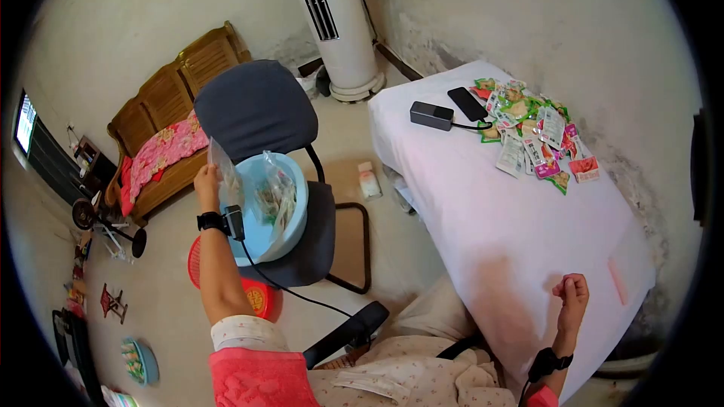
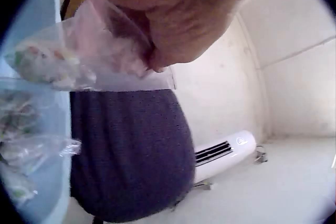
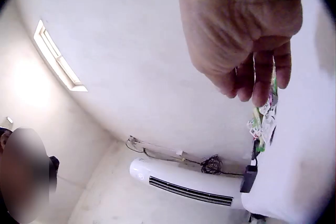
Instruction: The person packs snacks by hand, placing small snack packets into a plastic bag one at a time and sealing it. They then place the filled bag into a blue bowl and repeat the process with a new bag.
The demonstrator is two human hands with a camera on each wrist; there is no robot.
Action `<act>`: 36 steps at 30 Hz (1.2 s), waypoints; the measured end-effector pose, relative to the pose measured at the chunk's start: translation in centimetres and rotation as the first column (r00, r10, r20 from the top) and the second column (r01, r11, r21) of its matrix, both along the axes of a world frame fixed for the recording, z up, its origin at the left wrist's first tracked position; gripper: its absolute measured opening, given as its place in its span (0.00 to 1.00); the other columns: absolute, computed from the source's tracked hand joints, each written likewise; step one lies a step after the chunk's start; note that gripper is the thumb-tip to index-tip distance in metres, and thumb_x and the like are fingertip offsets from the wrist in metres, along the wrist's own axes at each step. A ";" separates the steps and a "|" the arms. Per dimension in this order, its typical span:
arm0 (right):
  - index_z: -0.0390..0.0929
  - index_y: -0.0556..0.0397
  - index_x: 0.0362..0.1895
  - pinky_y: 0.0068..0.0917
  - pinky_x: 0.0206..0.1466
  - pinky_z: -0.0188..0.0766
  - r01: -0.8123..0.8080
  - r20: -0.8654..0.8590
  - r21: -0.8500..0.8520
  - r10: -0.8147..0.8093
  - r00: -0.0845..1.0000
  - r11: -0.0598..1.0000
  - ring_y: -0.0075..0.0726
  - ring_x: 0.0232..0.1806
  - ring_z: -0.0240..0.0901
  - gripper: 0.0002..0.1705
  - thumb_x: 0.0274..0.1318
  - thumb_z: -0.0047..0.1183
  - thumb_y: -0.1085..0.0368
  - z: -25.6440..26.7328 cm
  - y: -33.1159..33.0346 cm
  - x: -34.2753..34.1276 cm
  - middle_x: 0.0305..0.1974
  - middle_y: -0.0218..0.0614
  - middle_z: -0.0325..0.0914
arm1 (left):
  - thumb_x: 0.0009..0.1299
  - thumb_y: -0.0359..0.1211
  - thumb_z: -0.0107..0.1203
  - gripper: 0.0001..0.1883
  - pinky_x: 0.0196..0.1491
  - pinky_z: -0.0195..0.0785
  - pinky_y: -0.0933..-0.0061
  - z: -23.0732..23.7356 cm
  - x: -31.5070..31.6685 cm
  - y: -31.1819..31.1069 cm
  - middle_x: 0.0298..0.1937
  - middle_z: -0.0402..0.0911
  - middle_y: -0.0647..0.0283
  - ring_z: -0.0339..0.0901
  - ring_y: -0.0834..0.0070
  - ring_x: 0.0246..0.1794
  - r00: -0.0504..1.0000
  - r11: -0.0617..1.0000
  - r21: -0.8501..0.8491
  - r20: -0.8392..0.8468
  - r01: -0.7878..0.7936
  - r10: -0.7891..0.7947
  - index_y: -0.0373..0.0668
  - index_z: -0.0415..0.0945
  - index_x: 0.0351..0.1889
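Note:
My left hand [image 1: 206,187] pinches the top of a clear plastic bag [image 1: 225,173] at the left side of a light blue basin [image 1: 302,209]. Small pale and green contents show through the lower part of this bag in the left wrist view. Another clear bag [image 1: 277,192] with greenish contents lies inside the basin. Over the near part of the white-covered table [image 1: 460,181], my right hand [image 1: 573,303] hangs with loosely bent fingers and nothing in them. A pink strip [image 1: 618,281] lies on the cloth to its right.
The basin stands on a dark chair [image 1: 256,109]. Farther up the table lie a heap of colourful snack packets [image 1: 528,124], a phone [image 1: 467,104] and a black box [image 1: 431,115] with a cable. A white bottle [image 1: 369,181] stands on the floor between chair and table.

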State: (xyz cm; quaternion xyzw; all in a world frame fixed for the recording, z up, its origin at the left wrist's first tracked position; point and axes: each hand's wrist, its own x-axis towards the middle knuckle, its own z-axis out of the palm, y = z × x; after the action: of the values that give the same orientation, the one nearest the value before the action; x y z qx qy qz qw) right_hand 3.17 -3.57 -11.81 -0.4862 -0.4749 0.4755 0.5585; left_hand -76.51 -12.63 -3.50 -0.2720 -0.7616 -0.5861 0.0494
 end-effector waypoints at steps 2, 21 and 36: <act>0.71 0.52 0.31 0.19 0.32 0.66 0.010 0.009 -0.039 -0.010 1.000 0.999 0.20 0.24 0.66 0.07 0.61 0.45 0.64 -0.5 0.4 -0.8 0.22 0.27 0.69 | 0.64 0.37 0.50 0.12 0.25 0.61 0.77 -4.1 -2.5 0.2 0.21 0.74 0.66 0.70 0.79 0.22 0.990 0.974 -0.179 -0.063 -0.136 0.126 0.38 0.79 0.30; 0.74 0.57 0.37 0.23 0.37 0.71 0.027 0.043 -0.232 -0.017 0.999 0.972 0.24 0.31 0.72 0.09 0.59 0.48 0.65 -3.3 0.5 -0.9 0.28 0.31 0.74 | 0.73 0.44 0.37 0.22 0.44 0.66 0.67 -16.4 -7.6 6.1 0.43 0.76 0.54 0.71 0.64 0.43 0.806 0.960 0.279 0.563 0.021 -0.181 0.32 0.71 0.46; 0.74 0.54 0.36 0.22 0.37 0.70 0.199 0.007 -0.246 -0.204 0.979 0.949 0.21 0.31 0.71 0.08 0.59 0.49 0.62 -5.9 -1.8 5.9 0.27 0.28 0.74 | 0.65 0.46 0.53 0.19 0.43 0.63 0.56 -7.8 7.7 10.4 0.38 0.75 0.54 0.71 0.56 0.38 0.518 0.844 0.267 -0.691 -0.465 0.504 0.39 0.73 0.40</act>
State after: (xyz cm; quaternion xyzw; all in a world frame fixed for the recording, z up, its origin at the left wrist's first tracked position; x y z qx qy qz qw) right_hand 9.04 -5.34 -17.68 -0.5931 -0.3551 0.4757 0.5439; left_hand -68.82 -2.19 -11.32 -0.2608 -0.7048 -0.4052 0.5207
